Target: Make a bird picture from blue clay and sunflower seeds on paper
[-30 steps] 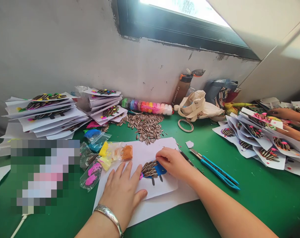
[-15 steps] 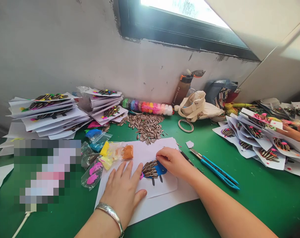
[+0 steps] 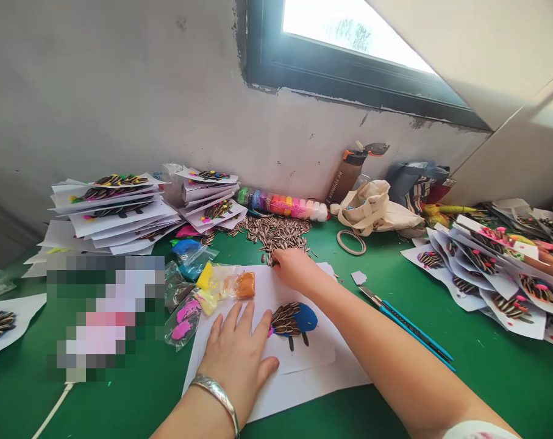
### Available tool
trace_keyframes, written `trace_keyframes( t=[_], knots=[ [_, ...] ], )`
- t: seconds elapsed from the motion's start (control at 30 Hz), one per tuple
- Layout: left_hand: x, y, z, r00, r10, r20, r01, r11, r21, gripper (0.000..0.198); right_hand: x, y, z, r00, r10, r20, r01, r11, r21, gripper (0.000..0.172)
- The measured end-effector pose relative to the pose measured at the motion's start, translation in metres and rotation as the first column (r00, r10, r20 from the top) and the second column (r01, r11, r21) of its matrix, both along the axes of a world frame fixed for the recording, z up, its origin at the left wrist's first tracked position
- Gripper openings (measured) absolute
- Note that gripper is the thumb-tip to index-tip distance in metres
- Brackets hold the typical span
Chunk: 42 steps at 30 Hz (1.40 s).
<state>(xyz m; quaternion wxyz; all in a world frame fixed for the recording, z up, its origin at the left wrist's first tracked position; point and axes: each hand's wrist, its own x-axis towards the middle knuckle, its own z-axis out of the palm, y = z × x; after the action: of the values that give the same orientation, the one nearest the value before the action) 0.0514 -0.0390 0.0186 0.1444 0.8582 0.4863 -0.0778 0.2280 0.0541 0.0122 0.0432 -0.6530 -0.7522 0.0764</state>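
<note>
My left hand (image 3: 237,356) lies flat with fingers spread on a white paper card (image 3: 303,356), holding it down on the green table. On the card sits a blue clay shape (image 3: 303,318) partly covered with striped sunflower seeds. My right hand (image 3: 294,268) reaches past the card to the near edge of a loose pile of sunflower seeds (image 3: 280,231), fingers curled down onto them; what they pinch is hidden. A silver bracelet (image 3: 216,396) is on my left wrist.
Stacks of finished cards (image 3: 116,210) stand at the left, small bags of coloured clay (image 3: 203,286) beside the card, a blue utility knife (image 3: 408,329) at the right, a tape ring (image 3: 350,242), a bottle (image 3: 347,174), a cloth bag (image 3: 372,207). Another person's arm (image 3: 550,259) works over cards at far right.
My right hand left the blue clay shape and moved forward to the seed pile. The left hand stayed on the card. The view shifted slightly.
</note>
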Motion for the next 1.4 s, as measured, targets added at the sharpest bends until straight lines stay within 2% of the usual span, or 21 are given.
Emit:
trace_keyframes(
  t=[0.17, 0.37, 0.5, 0.77, 0.9, 0.97, 1.03, 1.07, 1.13, 1.23, 1.3, 1.4],
  knots=[
    [-0.001, -0.001, 0.002, 1.0, 0.006, -0.001, -0.006, 1.0, -0.014, 0.06, -0.007, 0.002, -0.002, 0.994, 0.06, 0.087, -0.056, 0.997, -0.052, 0.024],
    [-0.001, -0.003, 0.0, 0.999, -0.002, 0.05, 0.002, 1.0, 0.005, 0.059, 0.006, -0.012, -0.003, 0.988, 0.119, 0.103, -0.115, 0.993, -0.039, 0.023],
    [0.0, -0.003, 0.0, 0.999, 0.017, 0.031, -0.017, 1.0, 0.017, 0.058, 0.013, -0.021, -0.007, 0.985, 0.159, 0.07, -0.159, 0.987, -0.002, 0.017],
    [0.0, -0.001, 0.004, 1.0, 0.0, 0.009, 0.0, 1.0, 0.007, 0.058, 0.021, -0.032, -0.009, 0.994, 0.107, -0.005, -0.106, 0.989, 0.104, 0.018],
    [0.0, -0.001, 0.003, 1.0, 0.002, -0.012, -0.002, 1.0, 0.007, 0.057, 0.028, -0.046, -0.005, 0.98, 0.096, -0.175, -0.062, 0.979, 0.192, 0.016],
    [0.0, -0.001, 0.002, 1.0, -0.001, -0.022, 0.001, 1.0, 0.005, 0.057, 0.034, -0.059, -0.005, 0.946, 0.06, -0.318, -0.006, 0.985, 0.17, 0.017],
    [0.001, -0.001, 0.002, 0.999, 0.001, -0.034, -0.001, 1.0, -0.004, 0.058, 0.04, -0.073, -0.008, 0.88, -0.016, -0.475, 0.072, 0.992, 0.1, 0.018],
    [0.001, -0.001, 0.002, 0.999, 0.003, -0.039, -0.003, 1.0, -0.009, 0.058, 0.043, -0.081, -0.009, 0.826, -0.067, -0.559, 0.123, 0.99, 0.063, 0.019],
    [0.001, -0.001, 0.002, 0.999, 0.005, -0.046, -0.006, 1.0, -0.016, 0.059, 0.047, -0.096, -0.012, 0.668, -0.168, -0.725, 0.201, 0.979, -0.042, 0.024],
    [0.001, 0.0, 0.001, 0.999, 0.005, -0.047, -0.006, 1.0, -0.014, 0.059, 0.048, -0.113, -0.013, 0.459, -0.284, -0.842, 0.209, 0.955, -0.209, 0.019],
    [0.001, 0.0, 0.0, 0.999, 0.006, -0.042, -0.006, 1.0, -0.01, 0.059, 0.046, -0.119, -0.012, 0.421, -0.325, -0.847, 0.201, 0.944, -0.263, 0.018],
    [0.0, 0.0, -0.001, 1.0, 0.009, -0.029, -0.01, 1.0, -0.007, 0.059, 0.043, -0.121, -0.012, 0.489, -0.303, -0.818, 0.194, 0.952, -0.237, 0.014]
  ],
)
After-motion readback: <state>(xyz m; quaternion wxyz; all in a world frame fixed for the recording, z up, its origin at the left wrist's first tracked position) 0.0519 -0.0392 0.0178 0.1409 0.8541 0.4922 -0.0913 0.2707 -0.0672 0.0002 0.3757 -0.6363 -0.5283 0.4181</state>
